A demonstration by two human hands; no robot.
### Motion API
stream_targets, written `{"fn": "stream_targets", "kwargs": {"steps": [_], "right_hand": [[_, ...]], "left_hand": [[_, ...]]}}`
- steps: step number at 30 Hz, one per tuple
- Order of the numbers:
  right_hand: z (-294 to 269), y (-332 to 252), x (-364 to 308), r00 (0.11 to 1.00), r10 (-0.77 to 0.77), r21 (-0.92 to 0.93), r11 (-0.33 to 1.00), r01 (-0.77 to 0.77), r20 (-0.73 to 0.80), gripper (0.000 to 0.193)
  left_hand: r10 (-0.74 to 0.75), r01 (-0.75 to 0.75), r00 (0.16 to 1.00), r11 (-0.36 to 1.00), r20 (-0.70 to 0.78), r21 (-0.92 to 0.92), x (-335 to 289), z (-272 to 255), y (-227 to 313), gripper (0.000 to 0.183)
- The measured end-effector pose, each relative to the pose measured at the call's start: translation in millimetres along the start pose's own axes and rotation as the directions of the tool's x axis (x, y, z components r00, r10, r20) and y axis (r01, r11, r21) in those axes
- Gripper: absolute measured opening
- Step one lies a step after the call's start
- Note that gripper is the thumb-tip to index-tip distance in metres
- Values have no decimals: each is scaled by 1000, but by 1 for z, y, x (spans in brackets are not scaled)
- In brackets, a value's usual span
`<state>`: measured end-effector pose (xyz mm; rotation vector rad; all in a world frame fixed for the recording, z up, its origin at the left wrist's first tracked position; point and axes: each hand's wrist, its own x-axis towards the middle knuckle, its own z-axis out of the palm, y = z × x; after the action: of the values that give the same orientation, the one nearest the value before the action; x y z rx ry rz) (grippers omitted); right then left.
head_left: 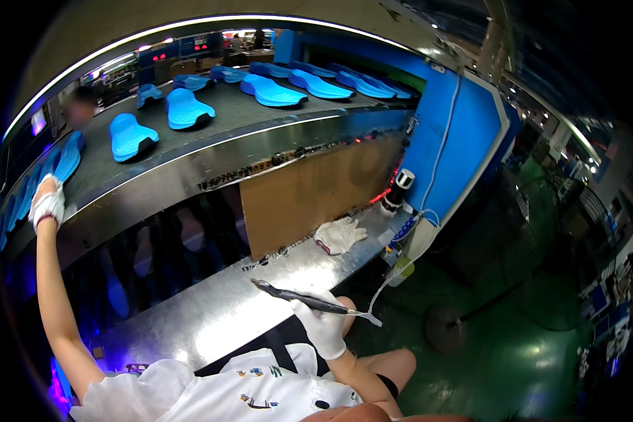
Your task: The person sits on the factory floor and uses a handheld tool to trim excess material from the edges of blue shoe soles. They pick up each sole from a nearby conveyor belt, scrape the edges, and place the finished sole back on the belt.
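The white-gloved right hand (321,330) clasps a slim black brush-like tool (316,304). The white-gloved left hand (47,204), grip unclear, meets contoured blue soles (70,156) left on the dark belt (230,121); hasty pulling could scatter them.

Low in the centre, a shiny metal ledge (218,309), with a crumpled white glove (341,235) resting on top, just in front of a brown cardboard sheet (309,193) standing on edge, and a black-and-white cylinder (403,180) toward the right end. Farther right, a bright blue machine housing (429,133), then green floor (478,387) with a round-based stand (445,330). Overhead, a long, curving strip of white light (260,17).
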<state>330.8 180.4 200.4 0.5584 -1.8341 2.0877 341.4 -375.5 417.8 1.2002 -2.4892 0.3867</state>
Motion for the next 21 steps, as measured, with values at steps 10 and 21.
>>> {"fn": "stream_targets", "kwargs": {"steps": [10,21], "right_hand": [[-21,9,-7,999,3,-26,1000,-3,-35,20],[-50,33,-15,944,141,32,990,-138,-297,24]], "left_hand": [[150,-167,949,985,-277,-38,32,43,13,30],[-122,-651,600,500,-791,-571,-218,22,141,17]]}}
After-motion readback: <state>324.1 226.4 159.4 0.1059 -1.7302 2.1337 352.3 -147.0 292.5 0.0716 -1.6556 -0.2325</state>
